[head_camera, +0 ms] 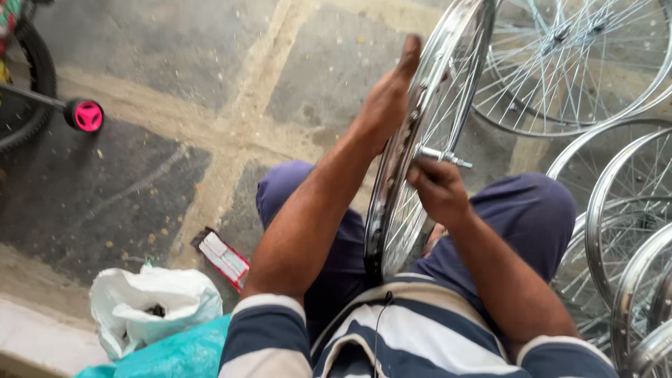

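Fingers: right hand (437, 190) pinches the axle (444, 156); left hand (387, 100) lies flat, fingers straight, on the rim.
Wheel: shiny chrome spoked bicycle wheel (448, 91), upright between the knees.

A floor of large grey stone slabs (161, 42) with wide pale sandy joints carries everything. On it lie a crumpled white plastic bag (150, 304), touching a teal plastic bag (178, 353) at the lower edge, and a small flat red-and-white packet (224, 257) just beside them. Shiny spoked steel wheel rims (623, 231) rest at the right.
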